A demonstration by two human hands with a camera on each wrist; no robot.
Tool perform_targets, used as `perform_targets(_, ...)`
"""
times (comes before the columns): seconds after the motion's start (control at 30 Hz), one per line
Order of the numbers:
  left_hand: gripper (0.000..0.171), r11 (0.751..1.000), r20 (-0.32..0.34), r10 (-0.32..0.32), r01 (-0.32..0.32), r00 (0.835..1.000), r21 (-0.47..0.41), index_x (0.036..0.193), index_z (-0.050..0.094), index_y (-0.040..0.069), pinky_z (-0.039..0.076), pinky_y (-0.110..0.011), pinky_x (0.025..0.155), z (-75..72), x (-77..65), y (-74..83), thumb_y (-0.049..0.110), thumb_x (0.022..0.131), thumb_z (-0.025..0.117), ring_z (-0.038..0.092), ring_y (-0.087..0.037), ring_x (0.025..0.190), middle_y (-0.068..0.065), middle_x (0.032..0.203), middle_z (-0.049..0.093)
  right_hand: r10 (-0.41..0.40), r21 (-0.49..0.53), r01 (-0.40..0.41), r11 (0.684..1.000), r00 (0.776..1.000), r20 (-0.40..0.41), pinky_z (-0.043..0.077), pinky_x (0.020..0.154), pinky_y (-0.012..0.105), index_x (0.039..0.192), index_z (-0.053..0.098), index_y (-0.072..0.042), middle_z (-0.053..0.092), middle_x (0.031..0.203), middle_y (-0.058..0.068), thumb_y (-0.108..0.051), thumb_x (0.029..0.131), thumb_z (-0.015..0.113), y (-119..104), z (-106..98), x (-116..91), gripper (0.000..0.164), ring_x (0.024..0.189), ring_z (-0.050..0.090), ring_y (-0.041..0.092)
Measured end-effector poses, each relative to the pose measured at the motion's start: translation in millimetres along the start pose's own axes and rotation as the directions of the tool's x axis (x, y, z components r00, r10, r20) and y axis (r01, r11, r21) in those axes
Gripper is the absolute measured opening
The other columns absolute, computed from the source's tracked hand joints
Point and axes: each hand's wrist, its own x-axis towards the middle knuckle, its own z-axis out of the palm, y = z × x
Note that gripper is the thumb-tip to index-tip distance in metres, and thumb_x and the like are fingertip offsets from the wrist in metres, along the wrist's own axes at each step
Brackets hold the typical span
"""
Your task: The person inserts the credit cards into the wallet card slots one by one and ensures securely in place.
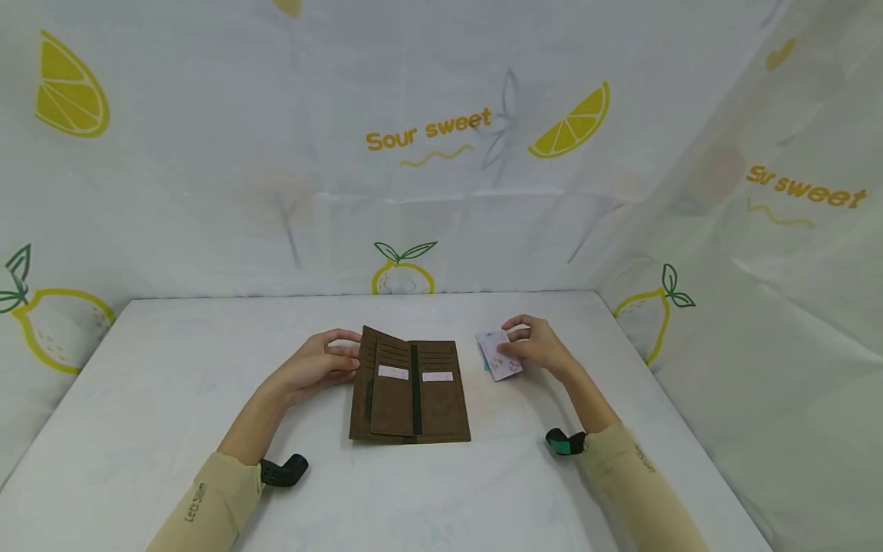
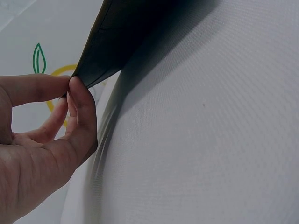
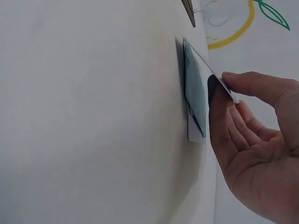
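A brown wallet point(image 1: 441, 410) lies spread on the table, its left cover raised. My left hand point(image 1: 320, 364) pinches the upper edge of that cover between thumb and finger; the left wrist view shows the dark cover point(image 2: 105, 56) in the fingertips point(image 2: 79, 86). White labels point(image 1: 438, 376) show in the wallet's card slots. Right of the wallet, my right hand point(image 1: 538, 345) pinches a pale patterned card point(image 1: 502, 359) by its edge. In the right wrist view this card is tilted up over a light blue card point(image 3: 194, 88), with another pale card beneath it on the table.
A white cloth covers the table point(image 1: 428, 498). Behind and to the right hangs a white curtain point(image 1: 441, 199) with lemon prints. Dark straps with camera mounts point(image 1: 284, 470) sit at both wrists, next to the beige sleeves point(image 1: 214, 502).
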Motion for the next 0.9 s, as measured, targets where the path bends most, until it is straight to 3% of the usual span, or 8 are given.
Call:
perform_targets(0.33, 0.05, 1.0, -0.012, -0.003, 0.003, 1.0, 0.005, 0.152, 0.045, -0.002, 0.061, -0.022, 0.091, 0.2, -0.5, -0.4, -0.004, 0.103, 0.056, 0.071, -0.009, 0.099, -0.004, 0.115, 0.061, -0.011, 0.023, 0.012, 1.0, 1.0, -0.021, 0.055, 0.08, 0.025, 0.137, 0.064, -0.002, 0.075, 0.125, 0.024, -0.011, 0.1, 0.075, -16, 19, 8, 0.04, 0.096, 0.068, 0.019)
perform_targets(0.6, 0.051, 1.0, -0.01, 0.001, -0.001, 1.0, 0.005, 0.153, 0.044, -0.003, 0.061, -0.022, 0.091, -1.0, -0.4, -2.1, -0.003, 0.104, 0.057, 0.07, -0.007, 0.097, -0.004, 0.115, 0.06, -0.029, 0.154, 0.029, 0.988, 1.0, -0.005, 0.066, 0.087, 0.031, 0.139, 0.062, 0.001, 0.073, 0.125, 0.026, -0.006, 0.1, 0.075, -27, 37, 16, 0.042, 0.099, 0.073, 0.021)
perform_targets(0.9, 0.051, 1.0, -0.011, -0.007, 0.007, 1.0, 0.005, 0.153, 0.044, -0.003, 0.061, -0.022, 0.09, -0.9, 1.0, -1.3, -0.003, 0.104, 0.057, 0.07, -0.008, 0.097, -0.004, 0.114, 0.061, -0.049, 0.156, 0.05, 0.987, 0.999, -0.014, 0.063, 0.078, 0.027, 0.136, 0.064, -0.001, 0.074, 0.12, 0.022, -0.008, 0.098, 0.077, -34, 51, 21, 0.041, 0.088, 0.071, 0.015)
